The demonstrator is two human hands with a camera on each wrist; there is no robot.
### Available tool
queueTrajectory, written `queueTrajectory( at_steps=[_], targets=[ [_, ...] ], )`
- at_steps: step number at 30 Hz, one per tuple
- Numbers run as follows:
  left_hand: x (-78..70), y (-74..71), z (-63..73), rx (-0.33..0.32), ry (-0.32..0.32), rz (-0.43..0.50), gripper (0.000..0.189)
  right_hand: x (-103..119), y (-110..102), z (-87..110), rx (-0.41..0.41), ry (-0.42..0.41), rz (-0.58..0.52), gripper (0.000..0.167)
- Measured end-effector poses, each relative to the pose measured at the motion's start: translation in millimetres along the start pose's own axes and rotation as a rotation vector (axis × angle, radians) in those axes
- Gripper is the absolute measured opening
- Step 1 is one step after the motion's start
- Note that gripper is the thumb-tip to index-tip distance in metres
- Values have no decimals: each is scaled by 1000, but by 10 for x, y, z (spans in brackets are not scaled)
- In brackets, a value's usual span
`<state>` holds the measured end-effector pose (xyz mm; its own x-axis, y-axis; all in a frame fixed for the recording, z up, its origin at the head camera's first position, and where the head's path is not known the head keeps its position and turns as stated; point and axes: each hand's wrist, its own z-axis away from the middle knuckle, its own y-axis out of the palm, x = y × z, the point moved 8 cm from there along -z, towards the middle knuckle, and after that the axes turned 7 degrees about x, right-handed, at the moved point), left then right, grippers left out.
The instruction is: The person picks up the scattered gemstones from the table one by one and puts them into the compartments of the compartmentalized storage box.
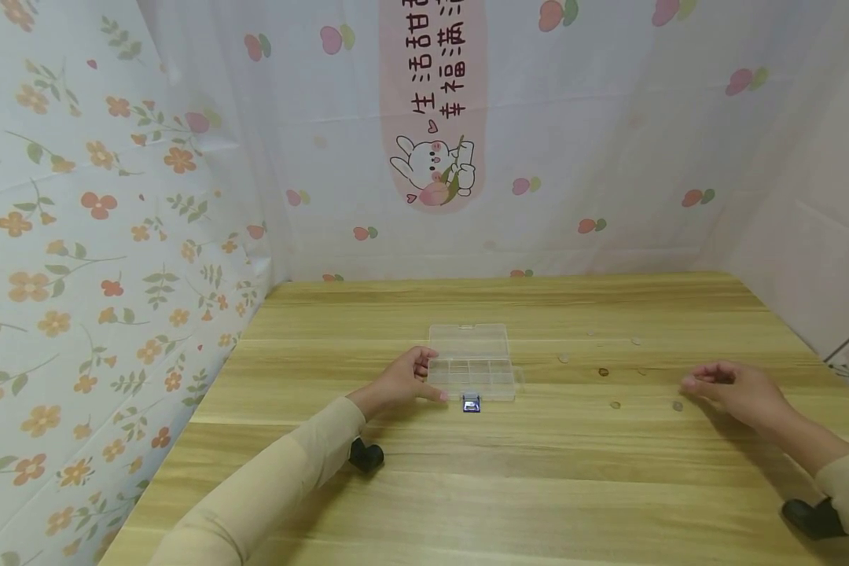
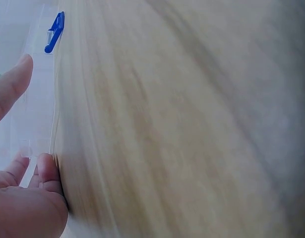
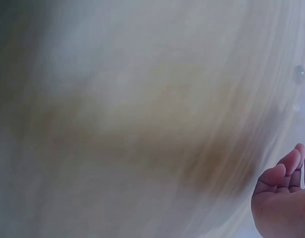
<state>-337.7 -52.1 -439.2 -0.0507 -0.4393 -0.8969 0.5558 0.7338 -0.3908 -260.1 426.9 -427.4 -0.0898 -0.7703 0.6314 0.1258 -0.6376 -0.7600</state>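
A clear plastic compartment box [image 1: 471,391] with a blue latch [image 1: 472,404] stands on the table, its lid [image 1: 469,342] raised at the back. My left hand [image 1: 405,382] holds the box's left end, with the thumb along the front and the fingers at the side. In the left wrist view, that thumb [image 2: 13,87] lies against the clear wall, below the blue latch. Over the table's right part, my right hand [image 1: 739,393] has loosely bent fingers, and nothing shows between them. Just left of it lies a small greyish round piece [image 1: 677,406].
Several small round pieces lie scattered between box and right hand, among them a brown one [image 1: 604,372] and a pale one [image 1: 564,358]. The wood-grain table [image 1: 538,487] meets a patterned cloth [image 1: 573,157] at the back and a flowered cloth [image 1: 99,259] on the left.
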Motion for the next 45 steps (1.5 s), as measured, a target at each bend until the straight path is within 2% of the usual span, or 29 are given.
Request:
queueTrajectory(
  at_steps=[18, 26, 45],
  targets=[
    [3, -4, -12, 3, -6, 16, 73, 401, 50, -60, -55, -97, 0, 45],
    [32, -10, -28, 7, 1, 15, 74, 575, 161, -100, -3, -93, -93, 49],
    [28, -6, -22, 6, -8, -1, 74, 1132, 444, -288, 65, -173, -260, 45]
  ],
)
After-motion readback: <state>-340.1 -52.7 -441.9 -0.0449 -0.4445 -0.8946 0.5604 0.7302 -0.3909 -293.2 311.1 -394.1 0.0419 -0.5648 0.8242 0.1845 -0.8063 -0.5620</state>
